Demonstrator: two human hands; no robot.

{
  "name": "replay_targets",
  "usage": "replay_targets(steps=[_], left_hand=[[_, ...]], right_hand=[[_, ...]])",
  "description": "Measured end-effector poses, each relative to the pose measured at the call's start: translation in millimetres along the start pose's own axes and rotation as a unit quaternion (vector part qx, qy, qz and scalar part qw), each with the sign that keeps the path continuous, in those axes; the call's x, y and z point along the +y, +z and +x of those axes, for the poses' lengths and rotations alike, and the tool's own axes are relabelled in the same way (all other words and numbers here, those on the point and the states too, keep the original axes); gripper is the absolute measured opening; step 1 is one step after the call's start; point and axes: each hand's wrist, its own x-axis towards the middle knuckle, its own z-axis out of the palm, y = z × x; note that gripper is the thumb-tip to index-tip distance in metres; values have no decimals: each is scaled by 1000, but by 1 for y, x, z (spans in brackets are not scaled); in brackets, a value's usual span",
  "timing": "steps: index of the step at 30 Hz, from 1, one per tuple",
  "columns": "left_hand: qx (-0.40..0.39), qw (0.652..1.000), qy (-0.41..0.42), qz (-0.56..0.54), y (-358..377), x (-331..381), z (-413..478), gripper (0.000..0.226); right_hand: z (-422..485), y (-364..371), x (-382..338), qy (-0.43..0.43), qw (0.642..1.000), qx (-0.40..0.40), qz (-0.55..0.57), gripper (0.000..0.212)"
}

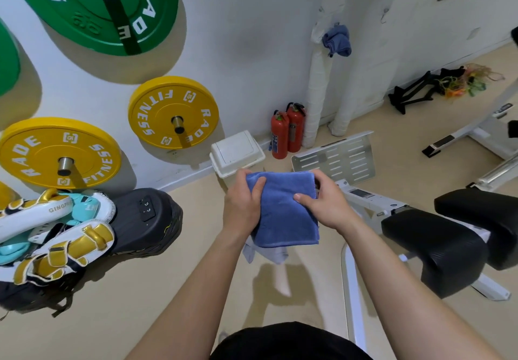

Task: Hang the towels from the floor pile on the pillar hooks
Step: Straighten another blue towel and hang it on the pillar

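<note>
A pale beige floor (168, 247) and a white wall (252, 51) are seen, and a white bin (236, 149) is set on the floor against the wall. Its lid is closed, so what is inside cannot be told. Just in front of the bin, a folded blue towel (283, 214) is held up in the air. Its left edge is gripped by the left hand (244, 205), with the thumb laid on top. Its right edge is pinched by the right hand (325, 205) in the same way. A paler cloth (266, 253) is seen under the towel, nearer than the bin. Two red fire extinguishers (287, 132) are stood just right of the bin, and a white wrapped pillar (318, 79) is found right behind them. A second blue towel (337, 40) is hung high on that pillar. Right of the bin, a slotted metal plate (335, 158) and black bench pads (437, 247) are placed between the person and the pillar. Left of the bin, yellow weight plates (173, 111) and green weight plates (98, 3) are fixed to the wall, with boxing pads (56, 233) piled below.
</note>
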Motion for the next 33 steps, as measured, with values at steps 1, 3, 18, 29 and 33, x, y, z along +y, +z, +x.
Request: replay_targets(steps=[1,3,18,29,33], left_hand=[[-3,1000,-22,-17,9,3,1,14],[-3,995,-74,-73,27,11,3,21],[-3,990,-98,-98,150,70,113,27],[-80,995,-1,55,213,154,299,26],[-78,991,35,98,247,188,352,39]], right_hand=[[2,-6,3,1,1000,9,0,30],[5,-17,6,-3,999,29,28,25],[139,-93,23,39,978,166,-122,29],[313,-190,-8,40,962,220,-155,33],[378,-239,-5,21,960,231,-159,28]])
